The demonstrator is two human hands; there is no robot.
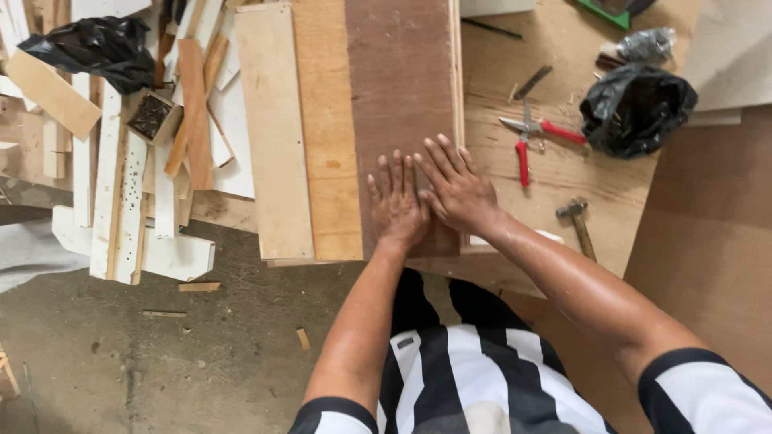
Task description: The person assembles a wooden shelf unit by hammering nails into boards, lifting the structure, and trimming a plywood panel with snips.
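Note:
My left hand (396, 202) lies flat, fingers spread, on a dark brown plywood board (402, 88). My right hand (456, 186) presses flat on the same board beside it, its thumb overlapping the left hand's edge. Neither hand holds anything. The brown board rests on a lighter plank (326, 120), with a pale plank (273, 137) alongside on the left.
Red-handled pliers (527, 137) and a hammer (577, 221) lie on the plywood bench to the right, near a black plastic bag (635, 108). A pile of wood offcuts (137, 185), a small box of nails (151, 116) and another black bag (96, 48) sit left.

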